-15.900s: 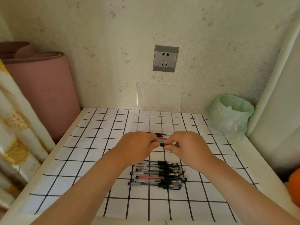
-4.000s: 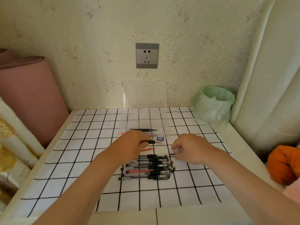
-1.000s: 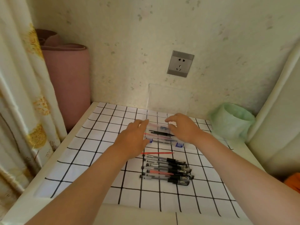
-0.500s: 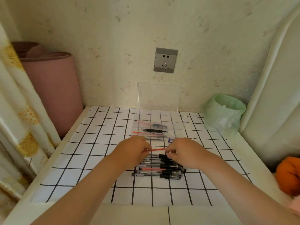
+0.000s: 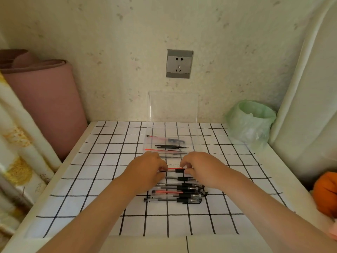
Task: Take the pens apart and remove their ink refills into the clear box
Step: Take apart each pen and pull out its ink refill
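I see the left hand and right hand each pinching one end of a red pen at the far edge of the row of pens; the clear box just behind holds loose refills

Both bare forearms reach forward from the lower corners and converge. The left hand and right hand lie knuckles up, close together, fingers curled, each pinching one end of a pen
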### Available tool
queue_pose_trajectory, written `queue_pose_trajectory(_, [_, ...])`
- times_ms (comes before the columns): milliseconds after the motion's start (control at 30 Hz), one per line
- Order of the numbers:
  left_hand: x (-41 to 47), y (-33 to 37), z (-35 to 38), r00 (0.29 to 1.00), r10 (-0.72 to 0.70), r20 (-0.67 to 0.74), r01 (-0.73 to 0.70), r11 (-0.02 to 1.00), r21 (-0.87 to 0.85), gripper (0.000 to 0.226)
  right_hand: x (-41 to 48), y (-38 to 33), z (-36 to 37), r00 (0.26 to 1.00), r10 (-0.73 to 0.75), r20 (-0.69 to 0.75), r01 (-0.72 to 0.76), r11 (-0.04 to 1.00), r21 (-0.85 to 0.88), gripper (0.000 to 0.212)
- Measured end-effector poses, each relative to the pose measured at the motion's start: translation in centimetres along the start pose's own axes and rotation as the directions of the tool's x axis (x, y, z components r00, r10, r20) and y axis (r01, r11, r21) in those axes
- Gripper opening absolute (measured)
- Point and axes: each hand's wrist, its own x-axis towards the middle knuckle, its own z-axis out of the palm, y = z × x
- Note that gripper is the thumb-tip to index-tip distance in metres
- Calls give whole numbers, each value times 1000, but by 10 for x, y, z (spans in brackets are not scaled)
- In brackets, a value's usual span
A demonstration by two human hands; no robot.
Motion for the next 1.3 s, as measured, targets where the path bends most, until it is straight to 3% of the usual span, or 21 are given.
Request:
queue_pose_trajectory(133, [2,-3,-6,998,-55,-23,51,991,-125,14,-3,-4,-2,997,-65,-44,64,998,-16,26])
queue_pose_trajectory(233, [1,-4,-14,995,-96,36,102,942,-321,11,-7,-12,-4,994,-74,-84,73,997,-14,25])
queue_pose_trajectory(300, [-2,-3,-16,992,-92,83,116,927,-357,11,-9,-17,-4,994,-82,-76,79,996,-47,25])
queue_pose_trajectory(433, [-8,4,-16,992,-55,113,88,947,-309,11,-6,-20,-2,998,-56,-21,53,992,-113,32])
queue_pose_trajectory(667, [-8,14,-13,995,18,94,14,944,-331,9,-9,-28,2,990,-143,17,143,976,-165,21])
queue_pose_trajectory(1000, [-8,-1,-17,989,25,143,37,911,-411,11,-6,-32,3,985,-166,42,170,979,-116,20])
queue_pose_trajectory(1300, [-3,-3,-29,999,32,27,-22,952,-305,9,-8,-23,-10,988,-144,-61,145,989,5,28])
